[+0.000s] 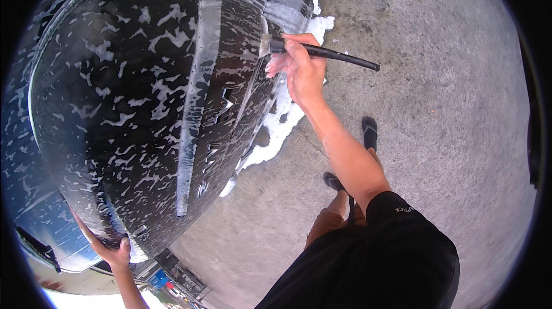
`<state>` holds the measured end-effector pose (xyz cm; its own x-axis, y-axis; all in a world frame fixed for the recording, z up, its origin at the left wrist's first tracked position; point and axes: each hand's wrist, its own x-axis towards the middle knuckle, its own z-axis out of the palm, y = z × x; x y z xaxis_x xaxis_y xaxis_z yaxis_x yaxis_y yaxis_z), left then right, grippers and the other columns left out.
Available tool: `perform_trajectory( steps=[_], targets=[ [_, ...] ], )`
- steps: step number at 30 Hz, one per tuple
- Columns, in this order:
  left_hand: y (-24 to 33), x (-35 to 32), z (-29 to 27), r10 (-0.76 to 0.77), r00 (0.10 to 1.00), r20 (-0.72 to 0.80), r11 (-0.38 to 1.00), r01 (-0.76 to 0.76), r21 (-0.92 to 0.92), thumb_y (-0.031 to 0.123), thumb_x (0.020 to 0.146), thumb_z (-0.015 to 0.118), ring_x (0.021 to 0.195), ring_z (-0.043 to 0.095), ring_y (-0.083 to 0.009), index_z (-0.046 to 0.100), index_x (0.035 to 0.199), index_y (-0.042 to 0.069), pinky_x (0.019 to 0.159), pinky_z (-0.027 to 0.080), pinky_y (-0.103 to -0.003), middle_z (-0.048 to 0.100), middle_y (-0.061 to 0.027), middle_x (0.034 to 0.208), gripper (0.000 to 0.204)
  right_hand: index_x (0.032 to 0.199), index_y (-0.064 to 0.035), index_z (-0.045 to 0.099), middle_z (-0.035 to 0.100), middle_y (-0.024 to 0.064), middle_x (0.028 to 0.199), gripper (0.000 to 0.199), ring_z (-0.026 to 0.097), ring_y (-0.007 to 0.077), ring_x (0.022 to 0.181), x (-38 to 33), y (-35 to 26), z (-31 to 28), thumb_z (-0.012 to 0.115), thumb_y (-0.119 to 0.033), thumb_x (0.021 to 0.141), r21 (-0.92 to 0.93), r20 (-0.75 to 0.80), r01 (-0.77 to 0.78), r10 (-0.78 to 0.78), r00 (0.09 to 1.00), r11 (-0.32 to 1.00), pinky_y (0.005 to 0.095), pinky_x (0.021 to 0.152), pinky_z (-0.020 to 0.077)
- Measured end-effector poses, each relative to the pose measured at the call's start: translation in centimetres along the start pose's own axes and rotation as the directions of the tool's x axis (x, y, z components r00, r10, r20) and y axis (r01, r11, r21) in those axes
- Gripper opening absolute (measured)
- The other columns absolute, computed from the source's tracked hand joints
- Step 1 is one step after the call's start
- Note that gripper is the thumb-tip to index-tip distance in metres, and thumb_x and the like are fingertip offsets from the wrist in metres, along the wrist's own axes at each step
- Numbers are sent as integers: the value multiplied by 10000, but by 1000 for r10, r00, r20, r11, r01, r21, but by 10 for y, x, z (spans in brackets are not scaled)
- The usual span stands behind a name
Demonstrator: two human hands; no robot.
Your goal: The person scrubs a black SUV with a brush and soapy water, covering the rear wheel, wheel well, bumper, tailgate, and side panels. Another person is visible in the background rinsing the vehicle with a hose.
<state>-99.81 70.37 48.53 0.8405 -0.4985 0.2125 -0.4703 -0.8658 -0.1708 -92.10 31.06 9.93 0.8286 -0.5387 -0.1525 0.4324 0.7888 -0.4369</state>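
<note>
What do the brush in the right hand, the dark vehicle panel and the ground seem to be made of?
Brush: handle probably plastic, black and smooth with slight sheen; pale bristles, natural or synthetic, I cannot tell.
Vehicle panel: likely painted metal, dark and glossy between white foam patches, though painted plastic could look alike.
Ground: apparently concrete, grey, matte, stained.

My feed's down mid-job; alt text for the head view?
The person's right hand holds a black-handled brush to a foam-streaked dark car; the left hand is at its edge. White foam lies on the concrete.
</note>
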Motion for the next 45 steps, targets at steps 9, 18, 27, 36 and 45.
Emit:
perform_trajectory(
  steps=[9, 18, 27, 36, 45],
  targets=[
    [18, 15, 3, 141, 988, -60, 983, -147, -111, 574, 846, 754, 1539, 332, -327, 277, 1628, -20, 1256, 229, -437, 325, -230, 1672, 1091, 1119, 19, 581, 664, 183, 787, 144, 685, 259, 559, -205, 100, -1, 565, -53, 995, -108, 98, -181, 192, 976, 978, 384, 503, 586],
    [9, 7, 10, 170, 976, -136, 972, -189, -139, 359, 959, 750, 1392, 543, -285, 434, 1587, 86, 1157, 412, -392, 510, -212, 1554, 754, 1054, 4, 576, 638, 164, 755, 96, 659, 222, 561, -315, 168, 26, 572, -31, 966, -160, 115, -128, 147, 982, 979, 367, 494, 571],
    [-49, -94, -1, 82, 985, -150, 988, -100, -118, 308, 862, 795, 1493, 420, -324, 364, 1598, 5, 1224, 312, -398, 412, -218, 1628, 905, 1109, 3, 578, 671, 168, 842, 132, 680, 217, 598, -344, 170, 49, 569, -78, 1005, -104, -42, -239, 236, 971, 965, 382, 571, 583],
    [-49, -97, -7, 117, 975, -188, 993, -116, 16, 241, 898, 768, 1493, 429, -349, 413, 1566, -9, 1222, 323, -418, 427, -232, 1613, 797, 1058, -2, 682, 658, 152, 848, 176, 662, 281, 716, -263, 68, 132, 716, -24, 887, -466, 504, 769, -582, 638, 439, 360, 632, 520],
    [-48, -89, -1, 85, 986, -144, 996, -88, -18, 235, 913, 732, 1513, 398, -352, 358, 1610, 29, 1237, 289, -423, 407, -216, 1635, 817, 1053, 16, 693, 687, 123, 880, 140, 709, 169, 797, -347, 100, 100, 682, -53, 932, -371, 761, 562, -105, 640, 739, 316, 645, 546]
  ],
)
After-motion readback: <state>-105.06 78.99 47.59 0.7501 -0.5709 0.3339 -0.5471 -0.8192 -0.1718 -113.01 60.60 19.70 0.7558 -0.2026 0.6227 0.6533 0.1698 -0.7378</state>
